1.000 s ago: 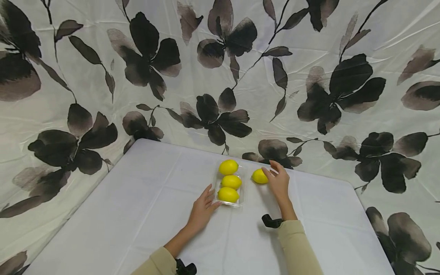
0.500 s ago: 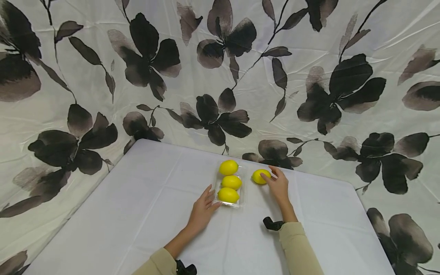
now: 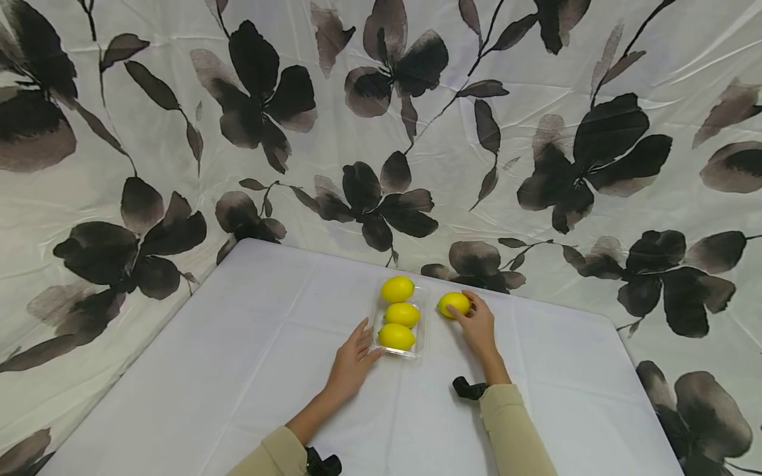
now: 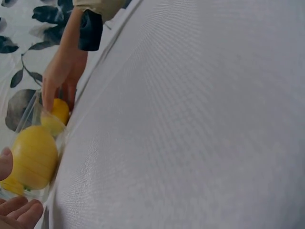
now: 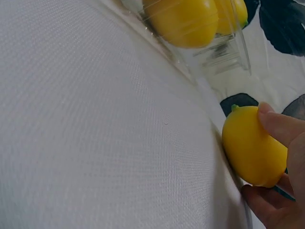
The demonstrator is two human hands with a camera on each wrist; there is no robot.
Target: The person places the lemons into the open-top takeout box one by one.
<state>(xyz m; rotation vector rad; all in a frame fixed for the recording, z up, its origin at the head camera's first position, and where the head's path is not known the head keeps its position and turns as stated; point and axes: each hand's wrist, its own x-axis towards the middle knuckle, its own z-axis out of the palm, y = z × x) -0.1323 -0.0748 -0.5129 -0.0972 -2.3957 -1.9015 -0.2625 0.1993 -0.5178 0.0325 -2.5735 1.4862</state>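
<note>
A clear plastic tray [image 3: 401, 354] on the table holds three yellow lemons in a row, the nearest lemon [image 3: 396, 336] at its front end. My left hand [image 3: 350, 362] rests at the tray's near left corner, fingers extended along its side and thumb by the front edge. To the right of the tray, a single lemon [image 3: 450, 303] sits near the table's back edge. My right hand [image 3: 478, 327] grips this lemon from its right side. In the right wrist view, the thumb lies over the lemon [image 5: 250, 148] and the fingertips reach its lower end.
A white cloth covers the table [image 3: 250, 344]. Close behind its back edge hangs a white curtain [image 3: 333, 132] with dark flowers. Black wrist cameras stick out from both wrists, the right camera [image 3: 469, 388] over the cloth.
My right hand has come down and left around the single lemon, its fingers closing in on it. The left hand and the tray have stayed in place.
</note>
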